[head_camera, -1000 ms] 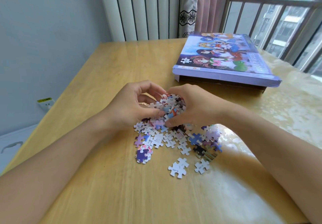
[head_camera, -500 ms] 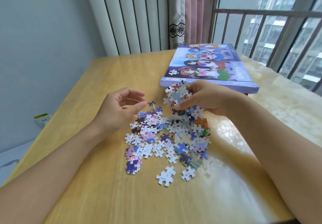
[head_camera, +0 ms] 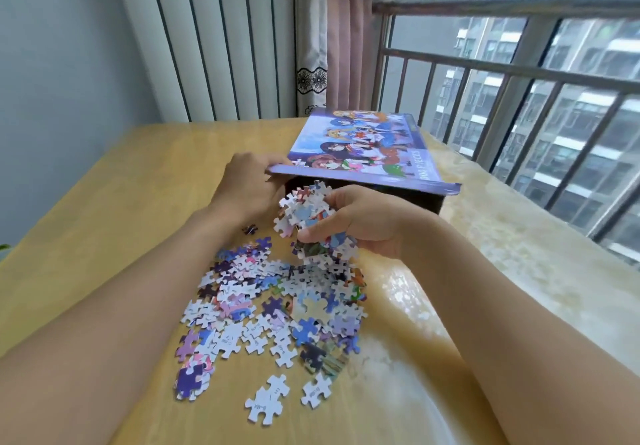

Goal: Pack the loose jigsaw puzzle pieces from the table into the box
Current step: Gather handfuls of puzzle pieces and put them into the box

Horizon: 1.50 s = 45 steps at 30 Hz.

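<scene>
Puzzle pieces [head_camera: 308, 212] fill the clenched right hand [head_camera: 360, 223] before the box [head_camera: 363, 154], whose lid edge the left hand [head_camera: 247, 186] grips.

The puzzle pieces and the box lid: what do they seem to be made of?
Puzzle pieces: likely thin cardboard, printed one side, plain white backs with small codes. Box lid: probably printed cardboard, slightly glossy, with crisp folded edges.

Table [head_camera: 104, 223]: pale wood, where I sit, glossy with window glare on its right side.
Blinds [head_camera: 221, 39]: white vertical slats behind it.
Curtain [head_camera: 341, 46]: pink, bunched beside a lace-patterned white strip.
Railing [head_camera: 519, 74]: metal bars across my window.
Towers [head_camera: 588, 126]: grey apartment blocks outside.
</scene>
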Motion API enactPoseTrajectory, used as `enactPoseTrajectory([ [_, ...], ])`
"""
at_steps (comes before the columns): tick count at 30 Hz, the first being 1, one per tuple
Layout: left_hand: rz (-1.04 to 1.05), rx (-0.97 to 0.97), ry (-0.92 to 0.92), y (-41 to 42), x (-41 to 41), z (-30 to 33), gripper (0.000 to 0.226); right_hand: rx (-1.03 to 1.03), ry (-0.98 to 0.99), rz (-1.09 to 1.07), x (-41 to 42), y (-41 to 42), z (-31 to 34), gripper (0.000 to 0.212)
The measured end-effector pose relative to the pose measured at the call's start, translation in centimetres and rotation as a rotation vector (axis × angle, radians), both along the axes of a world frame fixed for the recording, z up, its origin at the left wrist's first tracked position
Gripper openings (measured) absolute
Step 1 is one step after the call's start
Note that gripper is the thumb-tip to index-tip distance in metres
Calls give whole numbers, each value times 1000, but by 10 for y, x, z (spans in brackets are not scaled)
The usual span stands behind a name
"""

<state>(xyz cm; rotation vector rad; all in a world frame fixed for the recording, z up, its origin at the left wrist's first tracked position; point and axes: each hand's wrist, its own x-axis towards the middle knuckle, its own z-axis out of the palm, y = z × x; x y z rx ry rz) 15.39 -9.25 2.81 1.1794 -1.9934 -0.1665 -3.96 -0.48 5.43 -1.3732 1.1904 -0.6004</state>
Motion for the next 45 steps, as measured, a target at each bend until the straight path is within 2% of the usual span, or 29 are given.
enactPoseTrajectory([
  [1, 4, -29, 42, -2, -1, 3, 5, 14, -3, 0, 2, 1, -2, 35],
  [4, 7, -46, 115, -1, -2, 10, 11, 127, -118, -86, 12, 1, -8, 33],
  [7, 29, -65, 107, 2, -4, 13, 8, 287, -294, -301, 16, -1, -12, 32],
  [10, 57, -104, 110, 6, -6, 23, 8, 337, -476, -477, 12, -5, -10, 27],
  [16, 54, -195, 67, 10, -10, 35, 5, 270, -641, -657, 0, -12, -2, 39],
  [24, 62, -217, 58, 10, -12, 38, 8, 174, -731, -747, 3, -19, 11, 36],
  [28, 62, -210, 49, 12, -13, 40, 7, 129, -933, -860, 6, -27, 28, 31],
  [31, 43, -231, 79, 14, -15, 44, 10, 121, -1124, -892, 9, -32, 40, 45],
  [33, 46, -236, 85, 15, -15, 45, 12, 113, -1182, -902, 10, -36, 42, 48],
  [35, 52, -232, 98, 14, -13, 47, 10, 80, -1047, -884, 8, -38, 39, 48],
  [40, 57, -215, 136, 14, -9, 51, 6, -116, -388, -778, -12, -39, 24, 48],
  [43, 61, -229, 159, 16, -10, 55, 8, -272, 192, -676, -28, -37, 19, 39],
  [45, 73, -234, 176, 17, -8, 58, 10, -369, 431, -561, -38, -33, 20, 45],
])
